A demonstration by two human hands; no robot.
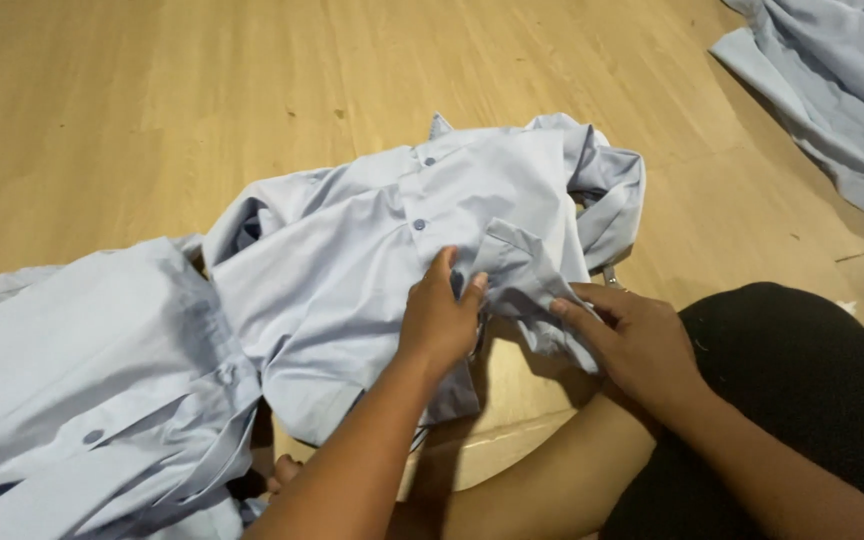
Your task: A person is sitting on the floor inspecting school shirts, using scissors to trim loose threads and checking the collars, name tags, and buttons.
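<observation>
Pale blue cotton, soft and creased, fills the middle of the view: a button-up shirt lies crumpled on a smooth wooden floor of light honey-coloured boards. Its placket runs up the centre with small round blue buttons, and the collar end is bunched into loose folds on the far side. The left hand is closed on the fabric near the placket, thumb and fingers pinching a raised fold. The right hand grips the shirt's near edge just beside it, fingers curled around a gathered flap of cloth, so the two hands hold the same rumpled section between them. A black-clad knee, rounded and matte, sits just right of the right hand. To the left, a second light blue shirt lies in heavier folds, touching the first. Another blue garment with a badge lies well apart at the upper right corner.
</observation>
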